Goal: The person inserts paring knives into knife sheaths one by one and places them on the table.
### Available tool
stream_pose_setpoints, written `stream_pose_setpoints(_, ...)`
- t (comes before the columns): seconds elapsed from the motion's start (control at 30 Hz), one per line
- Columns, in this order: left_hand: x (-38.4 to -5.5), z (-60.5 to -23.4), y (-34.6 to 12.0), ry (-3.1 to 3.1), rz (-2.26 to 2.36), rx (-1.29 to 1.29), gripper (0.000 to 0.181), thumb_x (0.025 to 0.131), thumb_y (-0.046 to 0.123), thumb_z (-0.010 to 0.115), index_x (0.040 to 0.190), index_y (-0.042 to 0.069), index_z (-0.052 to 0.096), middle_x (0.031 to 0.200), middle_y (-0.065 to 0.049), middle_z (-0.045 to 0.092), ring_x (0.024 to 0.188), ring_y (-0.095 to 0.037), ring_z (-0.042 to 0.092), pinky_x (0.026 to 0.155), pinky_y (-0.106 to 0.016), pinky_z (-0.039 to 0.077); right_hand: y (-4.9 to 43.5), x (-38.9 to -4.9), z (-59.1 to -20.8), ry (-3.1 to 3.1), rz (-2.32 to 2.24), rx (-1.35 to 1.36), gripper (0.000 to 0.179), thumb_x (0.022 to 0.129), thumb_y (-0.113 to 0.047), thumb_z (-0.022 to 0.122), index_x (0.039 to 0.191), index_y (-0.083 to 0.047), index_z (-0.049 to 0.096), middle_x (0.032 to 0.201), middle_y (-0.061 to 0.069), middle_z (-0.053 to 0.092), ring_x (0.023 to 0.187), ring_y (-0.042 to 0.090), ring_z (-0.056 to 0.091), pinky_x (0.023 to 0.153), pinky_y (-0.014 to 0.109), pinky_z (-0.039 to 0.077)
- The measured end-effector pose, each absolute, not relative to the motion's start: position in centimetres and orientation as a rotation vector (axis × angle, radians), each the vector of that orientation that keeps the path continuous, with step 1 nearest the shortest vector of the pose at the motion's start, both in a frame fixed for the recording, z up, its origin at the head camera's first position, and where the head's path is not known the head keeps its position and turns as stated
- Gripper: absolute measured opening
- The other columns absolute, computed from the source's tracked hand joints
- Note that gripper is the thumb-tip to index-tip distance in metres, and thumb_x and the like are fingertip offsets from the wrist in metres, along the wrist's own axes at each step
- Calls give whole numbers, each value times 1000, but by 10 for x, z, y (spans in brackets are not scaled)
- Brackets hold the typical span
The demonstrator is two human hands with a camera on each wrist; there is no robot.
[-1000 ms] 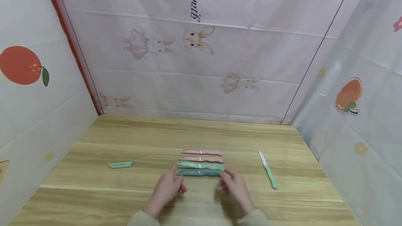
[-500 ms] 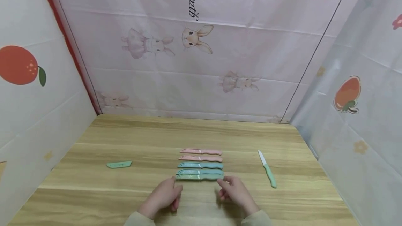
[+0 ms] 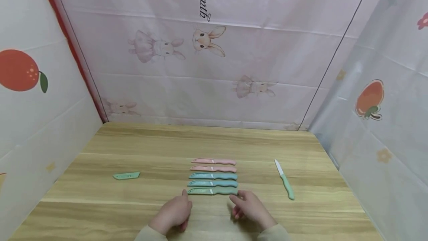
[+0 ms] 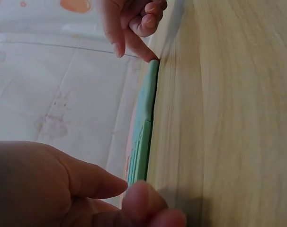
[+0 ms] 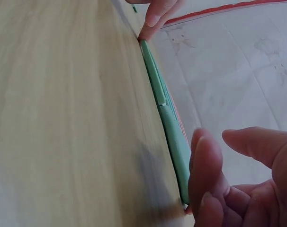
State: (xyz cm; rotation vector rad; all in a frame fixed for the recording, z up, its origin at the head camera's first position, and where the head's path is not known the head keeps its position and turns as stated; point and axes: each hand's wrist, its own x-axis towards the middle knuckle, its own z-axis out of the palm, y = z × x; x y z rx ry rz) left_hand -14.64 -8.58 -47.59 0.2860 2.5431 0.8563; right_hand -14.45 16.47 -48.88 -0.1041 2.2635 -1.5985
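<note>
A sheathed green paring knife point(image 3: 213, 190) lies flat in front of the person, nearest in a row of sheathed knives. At its sheath tip, the left hand point(image 3: 174, 211) touches with an extended index finger, the thumb apart from it. The right hand point(image 3: 250, 207) rests a fingertip against the handle end, thumb raised, as the right wrist view shows from close by. Neither hand pinches the knife. Behind it, parallel, lie two blue sheathed knives, the nearer blue knife point(image 3: 214, 183) and the farther blue knife point(image 3: 214, 176), then a pink knife point(image 3: 214, 169) and another pink knife point(image 3: 214, 161).
Off to the right lies an unsheathed green knife point(image 3: 285, 185), its bare blade pointing away from the person. A loose green sheath point(image 3: 126, 175) is at the left. The wooden table point(image 3: 100, 203) is enclosed by printed cloth walls point(image 3: 187, 96).
Both hands have moved toward the person. The green knife came from over the blue ones to the front of the row and now lies flat, spaced from the nearer blue knife.
</note>
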Motion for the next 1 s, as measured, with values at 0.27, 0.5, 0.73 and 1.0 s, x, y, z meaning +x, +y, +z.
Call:
stream_pose_setpoints(0.27, -148, -473, -92, 2528, 810, 274, 57, 100, 19, 37, 134, -23, 19, 42, 1, 53, 31, -9, 42, 33, -21, 27, 166, -144, -488, 2282, -1568, -107, 44, 96, -27, 51, 116, 12, 51, 62, 6, 62, 51, 15, 58, 49, 30, 52)
stream_pose_setpoints(0.5, -160, -460, -122, 2739, 806, 318, 29, 98, 20, 41, 96, -4, 57, 49, 1, 51, 40, -14, 45, 41, -28, 37, 168, -143, -488, 2341, -1521, -111, 31, 95, -29, 53, 88, 1, 49, 62, 6, 63, 51, 16, 59, 48, 29, 51)
stream_pose_setpoints(0.73, -184, -450, -177, 3153, 525, 228, 30, 88, 8, 58, 115, -6, 56, 87, -16, 59, 75, -30, 58, 60, -42, 52, 175, -142, -486, 2400, -1468, -142, 31, 96, -30, 52, 80, -5, 46, 64, 5, 64, 54, 18, 60, 51, 30, 51)
stream_pose_setpoints(1.0, -195, -462, -228, 3131, 275, 227, 26, 95, 2, 40, 113, -9, 56, 119, -34, 49, 114, -52, 40, 88, -67, 38, 189, -147, -480, 2692, -1296, -52, 62, 95, -31, 53, 129, 18, 38, 69, 1, 62, 58, 14, 58, 59, 31, 51)
